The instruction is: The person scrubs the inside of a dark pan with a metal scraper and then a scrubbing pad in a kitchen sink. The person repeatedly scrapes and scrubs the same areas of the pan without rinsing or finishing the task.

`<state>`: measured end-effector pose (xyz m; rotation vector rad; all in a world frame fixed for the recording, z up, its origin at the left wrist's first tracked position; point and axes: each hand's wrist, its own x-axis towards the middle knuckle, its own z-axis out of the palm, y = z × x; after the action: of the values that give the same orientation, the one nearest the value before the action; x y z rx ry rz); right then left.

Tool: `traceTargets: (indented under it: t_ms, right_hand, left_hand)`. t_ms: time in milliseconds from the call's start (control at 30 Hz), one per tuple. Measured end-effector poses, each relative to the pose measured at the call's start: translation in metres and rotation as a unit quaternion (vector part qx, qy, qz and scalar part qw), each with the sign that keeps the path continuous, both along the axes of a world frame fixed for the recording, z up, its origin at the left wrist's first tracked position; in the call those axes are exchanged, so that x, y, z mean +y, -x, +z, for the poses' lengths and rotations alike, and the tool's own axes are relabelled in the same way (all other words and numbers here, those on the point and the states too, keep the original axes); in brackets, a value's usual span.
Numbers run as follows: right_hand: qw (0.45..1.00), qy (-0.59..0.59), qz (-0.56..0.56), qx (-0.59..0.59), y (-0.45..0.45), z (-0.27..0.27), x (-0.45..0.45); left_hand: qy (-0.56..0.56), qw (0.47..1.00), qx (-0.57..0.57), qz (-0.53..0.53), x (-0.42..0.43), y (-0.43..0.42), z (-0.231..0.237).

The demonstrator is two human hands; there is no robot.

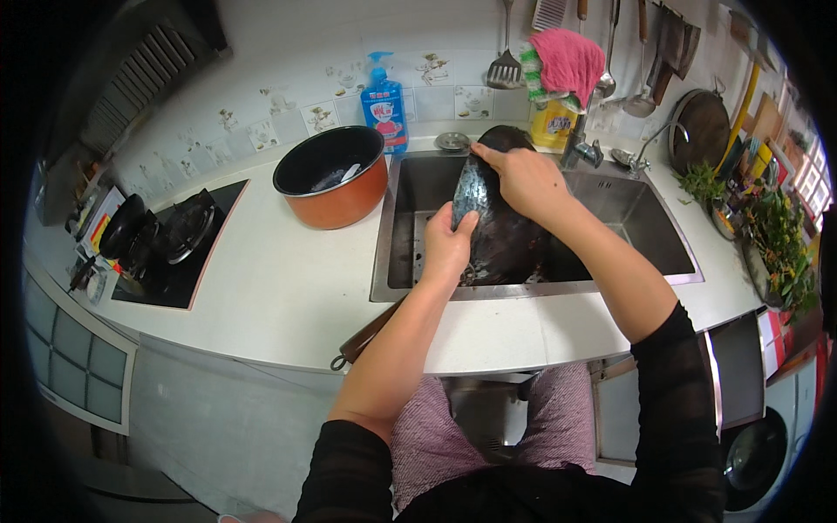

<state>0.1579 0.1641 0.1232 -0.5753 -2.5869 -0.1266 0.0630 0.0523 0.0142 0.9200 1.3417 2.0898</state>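
Note:
A dark, wet wok [513, 238] sits tilted in the steel sink [418, 176]. Its brown handle [373, 330] reaches out over the counter's front edge, partly under my left forearm. My left hand [448, 245] grips a glistening blue-silver strip [472, 186] at the wok's left side, thumb on top. Whether that strip is the wok's wet wall or a separate piece, I cannot tell. Bent over the wok, my right hand [523, 180] has its fingertips on the strip's upper end. The palm and other fingers are hidden, so anything under them is out of sight.
An orange pot [337, 206] stands left of the sink, with a blue pump bottle [384, 111] behind it. A tap [579, 147] rises at the back, near a yellow bottle [552, 124] and pink cloth [569, 62]. The hob [189, 255] is left; green plants [781, 248] are right.

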Motion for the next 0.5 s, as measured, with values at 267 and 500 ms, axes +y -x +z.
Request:
traceTargets:
  t_ms: [267,500]
  right_hand:
    - [0.998,-0.023,0.047,-0.025,-0.027,-0.023,-0.031]
    - [0.998,-0.041,0.056,-0.013,-0.015,-0.024,-0.022]
  left_hand:
    - [0.019,1.000,0.002,0.020,-0.004,0.007,-0.002]
    - [0.009,1.000,0.000,0.021,0.000,0.007,-0.005]
